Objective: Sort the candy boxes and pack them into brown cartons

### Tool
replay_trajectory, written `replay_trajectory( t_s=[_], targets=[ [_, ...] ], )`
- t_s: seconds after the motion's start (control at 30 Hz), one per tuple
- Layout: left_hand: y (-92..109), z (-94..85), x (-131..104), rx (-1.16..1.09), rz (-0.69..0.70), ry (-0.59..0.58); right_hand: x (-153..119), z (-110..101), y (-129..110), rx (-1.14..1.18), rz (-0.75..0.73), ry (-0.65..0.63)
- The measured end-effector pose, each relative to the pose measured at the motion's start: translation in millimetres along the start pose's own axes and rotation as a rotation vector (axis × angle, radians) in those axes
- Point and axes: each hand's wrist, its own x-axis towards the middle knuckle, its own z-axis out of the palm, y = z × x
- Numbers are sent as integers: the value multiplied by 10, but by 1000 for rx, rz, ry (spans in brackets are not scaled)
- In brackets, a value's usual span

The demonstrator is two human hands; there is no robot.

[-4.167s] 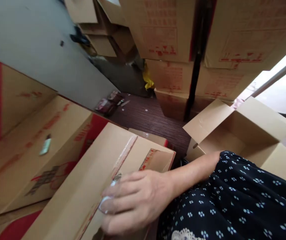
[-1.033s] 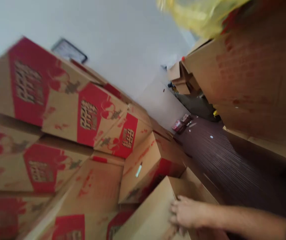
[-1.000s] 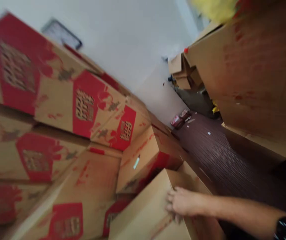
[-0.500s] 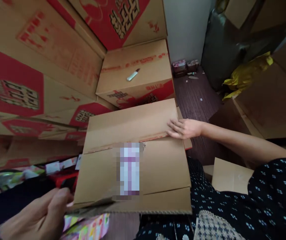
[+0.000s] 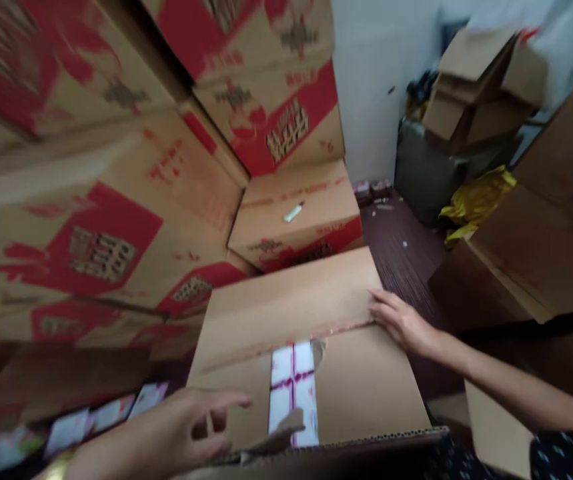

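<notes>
A cardboard box (image 5: 286,293) stands in front of me with its flaps folded inward. Through the gap between them show white packs (image 5: 293,380) with purple-red markings. My right hand (image 5: 401,323) lies on the box's right edge, fingers stretched out along the flap. Over the box's near left corner is my left hand (image 5: 203,417), its index finger extended and the others loosely bent, nothing visible between them. A bent, torn bit of cardboard (image 5: 286,430) sticks up by the near edge of the gap, to the right of that hand.
Printed red-and-brown cartons (image 5: 111,247) are stacked along the left and back. A pale-handled knife (image 5: 295,212) lies on a lower carton (image 5: 251,233). At right are a yellow plastic bag (image 5: 479,200), a grey bin (image 5: 423,177) and more cardboard.
My left hand has moved right, over the box, and its fingers have spread from a closed grip. My right hand keeps to the right edge. The view has tilted up; the near flap has risen.
</notes>
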Motion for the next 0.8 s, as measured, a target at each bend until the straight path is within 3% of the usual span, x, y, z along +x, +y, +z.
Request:
replay_trajectory(
  t_s=[0.07,0.13,0.2,0.3,0.43,0.6,0.73,0.8],
  targets=[
    [223,-248,202,93,104,-95,60,163,-70,166,267,216],
    [441,-406,401,179,198,-99,164,306,-77,387,534,428],
    [621,-476,609,258,265,-42,265,405,-71,604,729,607],
    [792,-487,934,371,309,32,362,441,-133,888,877,758],
    [871,-406,1376,457,416,69,409,328,-357,1141,1010,799],
    [871,-106,1888,475,524,156,389,402,-481,1257,990,624],
    [943,7,1970,411,445,228,344,581,-439,1304,1037,472],
    [1014,-21,1880,391,421,265,329,587,-453,1380,1031,489]
  ],
)
